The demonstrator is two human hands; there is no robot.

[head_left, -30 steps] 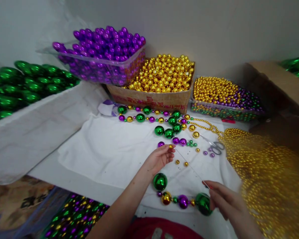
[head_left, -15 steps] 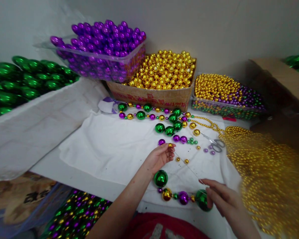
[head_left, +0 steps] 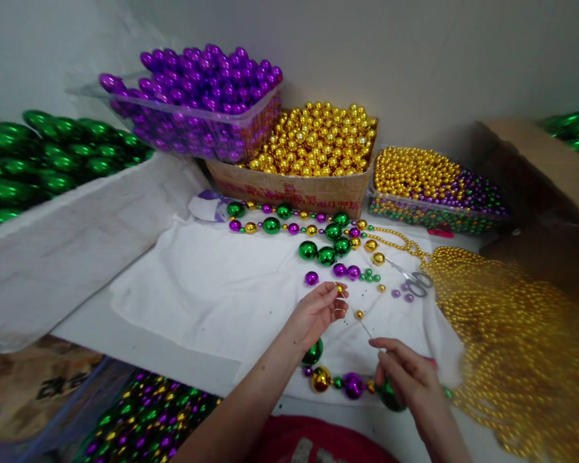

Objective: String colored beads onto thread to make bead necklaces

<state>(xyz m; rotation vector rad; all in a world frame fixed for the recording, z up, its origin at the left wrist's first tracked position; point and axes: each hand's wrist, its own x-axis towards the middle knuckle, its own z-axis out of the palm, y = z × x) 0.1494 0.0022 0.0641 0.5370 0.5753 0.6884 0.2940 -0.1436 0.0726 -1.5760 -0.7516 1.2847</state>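
Observation:
My left hand is closed, pinching a small gold bead between thumb and fingertips. A thin pale string runs from that bead down to my right hand, whose thumb and forefinger grip it. A short end of string seems to poke out past the bead. Below my hands lies a row of strung beads: a large green bead partly behind my left wrist, a gold bead, a purple bead and another large green bead, partly covered by my right hand. A loose gold bead sits between my hands.
Beyond my hands lie loose purple beads, green beads, scissors and a finished-looking strand. Behind stand a purple bead tub, a gold bead carton and a mixed bead tub. Gold chains heap right.
My right hand has moved left and slightly up, nearer my left hand. My left hand has shifted slightly right and down with the gold bead, now covering one loose gold bead.

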